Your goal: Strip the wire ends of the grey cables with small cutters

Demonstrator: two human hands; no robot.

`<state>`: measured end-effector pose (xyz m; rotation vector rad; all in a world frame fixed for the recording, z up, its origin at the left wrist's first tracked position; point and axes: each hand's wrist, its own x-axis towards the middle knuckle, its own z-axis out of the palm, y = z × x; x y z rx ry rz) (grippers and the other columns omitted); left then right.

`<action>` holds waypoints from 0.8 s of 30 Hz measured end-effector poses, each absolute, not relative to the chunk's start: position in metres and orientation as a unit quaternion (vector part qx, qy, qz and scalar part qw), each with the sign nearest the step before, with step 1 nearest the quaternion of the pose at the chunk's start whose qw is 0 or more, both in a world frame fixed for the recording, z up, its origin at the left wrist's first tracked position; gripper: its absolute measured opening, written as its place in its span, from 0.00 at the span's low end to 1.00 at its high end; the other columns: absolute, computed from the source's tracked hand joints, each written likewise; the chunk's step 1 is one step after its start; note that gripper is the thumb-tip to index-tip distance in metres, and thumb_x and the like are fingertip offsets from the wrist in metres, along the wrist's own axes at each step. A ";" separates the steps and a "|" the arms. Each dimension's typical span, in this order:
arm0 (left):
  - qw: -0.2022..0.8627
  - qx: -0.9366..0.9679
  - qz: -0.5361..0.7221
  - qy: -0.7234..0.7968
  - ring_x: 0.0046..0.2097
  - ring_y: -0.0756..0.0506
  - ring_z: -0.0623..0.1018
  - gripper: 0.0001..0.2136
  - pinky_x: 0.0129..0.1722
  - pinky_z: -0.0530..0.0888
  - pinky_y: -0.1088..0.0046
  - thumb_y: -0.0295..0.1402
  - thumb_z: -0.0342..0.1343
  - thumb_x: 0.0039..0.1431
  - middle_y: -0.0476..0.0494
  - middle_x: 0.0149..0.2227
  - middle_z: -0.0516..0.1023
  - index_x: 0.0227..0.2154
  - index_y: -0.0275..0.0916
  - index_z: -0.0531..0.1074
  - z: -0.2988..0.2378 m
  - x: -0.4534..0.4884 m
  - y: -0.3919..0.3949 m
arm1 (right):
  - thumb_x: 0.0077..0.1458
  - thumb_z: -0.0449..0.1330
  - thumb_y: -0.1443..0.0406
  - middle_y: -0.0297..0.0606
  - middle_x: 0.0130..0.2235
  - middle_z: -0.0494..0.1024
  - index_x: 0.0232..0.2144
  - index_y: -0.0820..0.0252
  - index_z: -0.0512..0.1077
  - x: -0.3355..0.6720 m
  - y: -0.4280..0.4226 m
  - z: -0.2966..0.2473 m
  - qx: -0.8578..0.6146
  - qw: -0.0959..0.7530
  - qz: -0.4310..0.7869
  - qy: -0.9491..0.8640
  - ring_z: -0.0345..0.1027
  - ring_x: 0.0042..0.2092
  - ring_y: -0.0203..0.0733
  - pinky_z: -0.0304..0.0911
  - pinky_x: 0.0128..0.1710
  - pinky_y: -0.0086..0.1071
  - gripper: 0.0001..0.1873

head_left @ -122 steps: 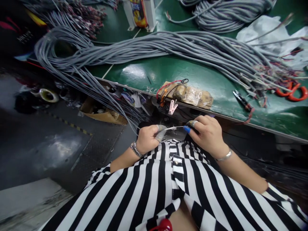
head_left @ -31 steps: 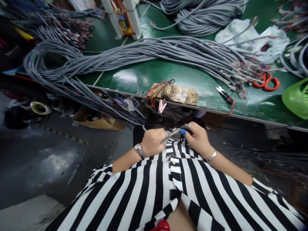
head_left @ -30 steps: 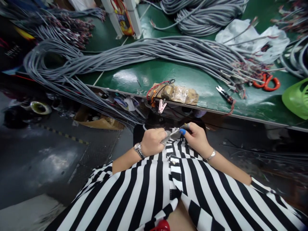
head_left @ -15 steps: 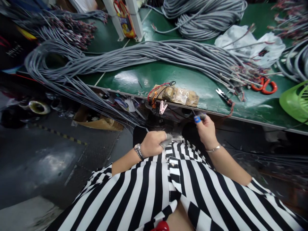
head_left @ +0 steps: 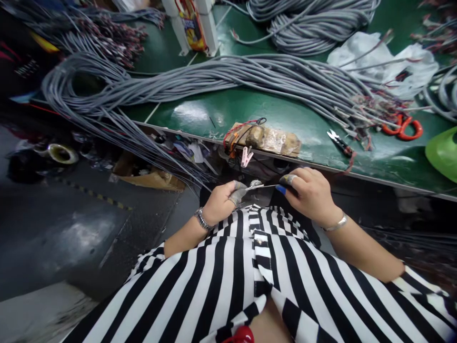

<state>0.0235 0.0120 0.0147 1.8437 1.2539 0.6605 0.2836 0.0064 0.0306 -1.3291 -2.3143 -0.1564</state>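
My left hand (head_left: pixel 223 202), with grey coverings on thumb and forefinger, is closed on the end of a grey cable (head_left: pixel 252 187) above my lap. The cable's pale stripped end points right toward my other hand. My right hand (head_left: pixel 311 196) pinches a thin strand (head_left: pixel 269 186) that runs straight from that cable end. Grey and blue wrappings cover its fingertips. Several long grey cables (head_left: pixel 171 164) hang from the table edge down to my left hand. On the table, the main bundle of grey cables (head_left: pixel 214 74) stretches across, its stripped ends at the right.
At the green table's (head_left: pixel 193 114) front edge lies a taped block (head_left: pixel 274 140) with a pink clip (head_left: pixel 246 156). Small cutters (head_left: pixel 340 144), orange-handled scissors (head_left: pixel 409 128) and a green plastic basket (head_left: pixel 442 152) are farther right. A cardboard box (head_left: pixel 150 177) stands below, left.
My right hand has turned and come down level with my left, and a taut strand now shows between them. My left hand rose slightly and moved left.
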 end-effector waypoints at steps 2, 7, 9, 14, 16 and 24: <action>0.393 0.735 0.249 0.494 0.25 0.54 0.71 0.11 0.28 0.68 0.80 0.36 0.48 0.62 0.51 0.25 0.74 0.36 0.37 0.73 0.016 0.023 0.012 | 0.53 0.57 0.64 0.41 0.33 0.74 0.28 0.60 0.71 0.280 0.007 0.031 -0.477 0.225 -0.060 -0.847 0.61 0.33 0.42 0.53 0.33 0.36 0.05; 0.377 0.766 0.225 0.470 0.28 0.53 0.72 0.10 0.29 0.67 0.79 0.34 0.48 0.62 0.50 0.25 0.74 0.32 0.37 0.72 0.019 0.021 0.011 | 0.53 0.57 0.65 0.40 0.32 0.73 0.30 0.60 0.71 0.272 0.008 0.032 -0.459 0.209 -0.049 -0.862 0.59 0.33 0.42 0.51 0.33 0.36 0.05; 0.375 0.773 0.222 0.461 0.28 0.53 0.71 0.10 0.30 0.67 0.79 0.33 0.47 0.62 0.50 0.25 0.74 0.30 0.37 0.72 0.021 0.020 0.011 | 0.53 0.57 0.64 0.40 0.32 0.73 0.29 0.60 0.71 0.271 0.008 0.032 -0.448 0.205 -0.038 -0.870 0.59 0.33 0.42 0.51 0.33 0.36 0.05; 0.375 0.775 0.220 0.459 0.29 0.52 0.72 0.10 0.31 0.67 0.78 0.33 0.47 0.62 0.49 0.27 0.74 0.30 0.36 0.72 0.023 0.020 0.011 | 0.54 0.56 0.64 0.40 0.31 0.72 0.29 0.60 0.70 0.270 0.010 0.030 -0.444 0.213 -0.012 -0.871 0.59 0.32 0.42 0.52 0.33 0.35 0.06; 0.372 0.774 0.217 0.465 0.29 0.52 0.72 0.10 0.31 0.66 0.78 0.34 0.48 0.62 0.49 0.27 0.74 0.30 0.36 0.72 0.022 0.020 0.011 | 0.54 0.56 0.63 0.40 0.30 0.71 0.28 0.60 0.70 0.271 0.011 0.032 -0.450 0.221 -0.011 -0.865 0.59 0.32 0.42 0.52 0.33 0.35 0.06; 0.371 0.775 0.221 0.462 0.29 0.52 0.72 0.10 0.30 0.66 0.78 0.33 0.47 0.62 0.49 0.26 0.74 0.30 0.36 0.71 0.020 0.020 0.012 | 0.54 0.57 0.64 0.40 0.31 0.72 0.29 0.60 0.71 0.271 0.010 0.031 -0.440 0.198 -0.033 -0.875 0.59 0.33 0.42 0.51 0.33 0.36 0.06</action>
